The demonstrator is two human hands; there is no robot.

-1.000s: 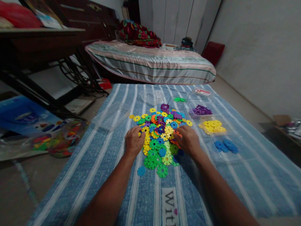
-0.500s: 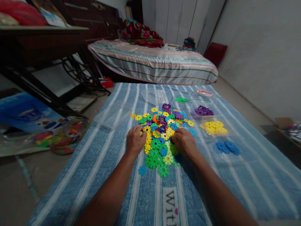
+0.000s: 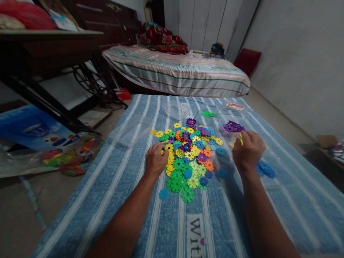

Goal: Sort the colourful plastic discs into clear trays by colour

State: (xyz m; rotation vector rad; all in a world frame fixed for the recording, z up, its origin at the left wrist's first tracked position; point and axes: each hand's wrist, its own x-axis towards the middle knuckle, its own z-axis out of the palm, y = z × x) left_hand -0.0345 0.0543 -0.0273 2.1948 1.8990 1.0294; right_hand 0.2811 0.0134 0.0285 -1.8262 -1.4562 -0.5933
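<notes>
A heap of notched plastic discs (image 3: 178,165) in yellow, green, purple, orange and blue lies on the striped cloth. My left hand (image 3: 156,158) rests curled at the heap's left edge, a bit of yellow disc showing between thumb and forefinger. Out to the right, my right hand (image 3: 248,150) hovers over the clear box of yellow discs (image 3: 233,144), pinching what looks like a yellow disc (image 3: 241,136). The hand hides most of that box. Behind it stands a box of purple discs (image 3: 233,126); blue discs (image 3: 266,169) lie in another box, partly behind my wrist.
Farther back are a box with green discs (image 3: 208,114) and a lidded clear box (image 3: 234,106). An empty clear tray (image 3: 131,132) lies left of the heap. Beyond the table stands a bed (image 3: 177,73); a sewing-machine table (image 3: 51,46) is at the left.
My right hand has moved from the heap's right side to above the yellow box, uncovering orange, purple and blue discs. My left hand has stayed in place.
</notes>
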